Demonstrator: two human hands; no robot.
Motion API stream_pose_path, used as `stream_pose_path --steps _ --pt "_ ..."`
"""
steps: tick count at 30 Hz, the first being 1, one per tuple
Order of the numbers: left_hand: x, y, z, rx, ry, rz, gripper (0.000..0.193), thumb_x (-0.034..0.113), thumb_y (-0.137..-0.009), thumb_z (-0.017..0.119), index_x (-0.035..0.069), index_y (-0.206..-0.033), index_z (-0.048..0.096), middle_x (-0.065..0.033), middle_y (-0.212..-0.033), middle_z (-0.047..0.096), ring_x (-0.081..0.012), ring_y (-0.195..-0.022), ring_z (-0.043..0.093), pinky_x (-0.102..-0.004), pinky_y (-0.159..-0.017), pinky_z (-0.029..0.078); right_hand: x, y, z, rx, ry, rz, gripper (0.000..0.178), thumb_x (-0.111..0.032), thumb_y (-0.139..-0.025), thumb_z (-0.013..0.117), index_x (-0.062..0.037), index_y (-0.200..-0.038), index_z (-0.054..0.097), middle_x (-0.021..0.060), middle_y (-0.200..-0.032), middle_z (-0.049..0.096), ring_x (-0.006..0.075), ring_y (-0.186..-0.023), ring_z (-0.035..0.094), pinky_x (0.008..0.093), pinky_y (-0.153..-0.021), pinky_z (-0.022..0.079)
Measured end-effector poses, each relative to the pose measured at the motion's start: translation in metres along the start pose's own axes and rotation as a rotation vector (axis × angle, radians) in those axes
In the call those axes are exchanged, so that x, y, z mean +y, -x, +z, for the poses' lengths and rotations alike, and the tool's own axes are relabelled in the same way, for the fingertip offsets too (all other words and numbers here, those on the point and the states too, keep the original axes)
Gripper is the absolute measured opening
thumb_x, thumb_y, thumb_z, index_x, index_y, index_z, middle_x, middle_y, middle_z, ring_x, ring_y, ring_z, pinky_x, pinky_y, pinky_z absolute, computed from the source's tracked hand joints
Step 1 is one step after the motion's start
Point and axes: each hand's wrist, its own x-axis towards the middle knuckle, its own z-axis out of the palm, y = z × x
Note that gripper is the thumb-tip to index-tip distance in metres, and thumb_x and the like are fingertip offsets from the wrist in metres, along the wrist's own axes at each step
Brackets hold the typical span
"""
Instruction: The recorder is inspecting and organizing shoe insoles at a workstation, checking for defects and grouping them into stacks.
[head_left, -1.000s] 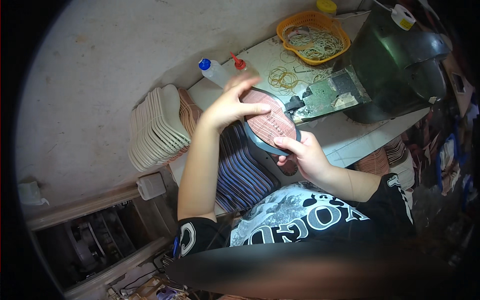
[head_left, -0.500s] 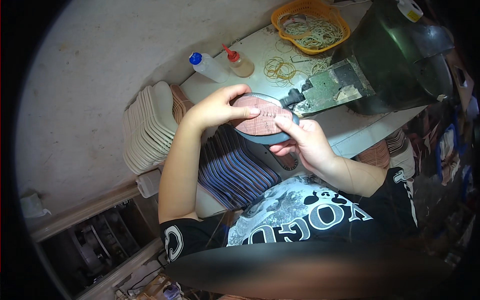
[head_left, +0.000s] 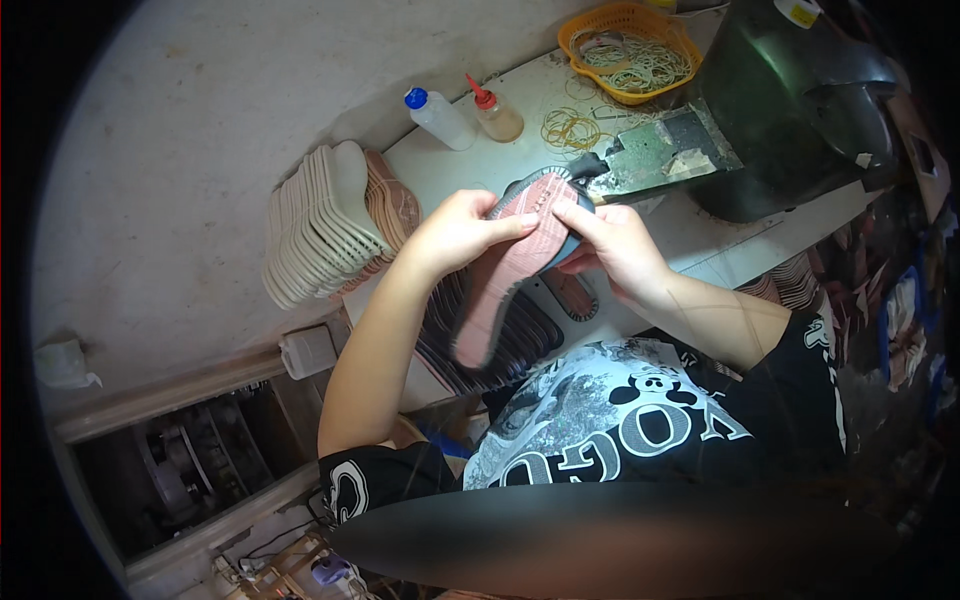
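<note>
A pinkish-brown shoe sole (head_left: pixel 508 270) with lined grain and a dark edge is held by both my hands, its narrow end hanging toward me. My left hand (head_left: pixel 465 232) grips its left side, thumb on the flat face. On the right side, my right hand (head_left: pixel 622 248) pinches it, thumb on top and fingers underneath. A blue-grey layer shows at its right edge. Just beyond the wide end is the dark tip (head_left: pixel 590 166) of a green machine arm (head_left: pixel 650 155). Under the sole, a row of dark soles (head_left: pixel 440 325) is partly hidden, with another brown sole (head_left: pixel 577 297) nearby.
Pale soles (head_left: pixel 325 225) and brown soles (head_left: pixel 390 205) are stacked at the left by the wall. A blue-capped bottle (head_left: pixel 440 120), a red-tipped squeeze bottle (head_left: pixel 498 115), loose rubber bands (head_left: pixel 570 130) and a yellow basket (head_left: pixel 635 92) occupy the table's far side. A dark green machine body (head_left: pixel 790 110) stands right.
The sole has swung from nearly crosswise to lengthwise, its narrow end now pointing down toward me. Both hands keep hold of it. The whole view has shifted slightly.
</note>
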Motion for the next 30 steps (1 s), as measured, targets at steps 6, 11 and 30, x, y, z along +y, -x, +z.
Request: stream_pose_path --steps 6,11,30 --pt "0.017 0.011 0.031 0.038 0.318 -0.120 0.054 0.053 -0.079 0.071 -0.001 -0.080 0.065 -0.0105 -0.067 0.065 -0.0162 -0.050 0.063 -0.0264 -0.045 0.052 -0.002 0.019 -0.003 -0.131 0.102 -0.117 0.030 -0.027 -0.091 0.061 -0.0019 -0.107 0.061 0.0038 -0.090 0.065 0.0104 -0.083 0.063 0.0269 -0.071 0.052" --pt "0.019 0.013 0.040 0.037 0.399 -0.175 0.061 0.054 -0.080 0.069 -0.007 -0.081 0.065 -0.0149 -0.064 0.065 -0.0194 -0.045 0.062 -0.0272 -0.041 0.052 0.033 0.039 -0.020 -0.082 0.487 -0.447 0.027 -0.016 -0.087 0.066 0.0031 -0.102 0.055 0.0085 -0.090 0.065 0.0168 -0.082 0.062 0.0322 -0.074 0.051" --pt "0.023 -0.008 0.017 0.344 0.172 -0.064 0.049 0.047 -0.073 0.079 0.003 -0.067 0.056 -0.0006 -0.053 0.050 -0.0087 -0.042 0.048 -0.0239 -0.038 0.039 -0.007 0.026 -0.050 -0.273 0.356 0.120 0.029 -0.033 -0.097 0.054 -0.0039 -0.103 0.056 0.0025 -0.071 0.063 0.0107 -0.051 0.062 0.0189 -0.039 0.041"
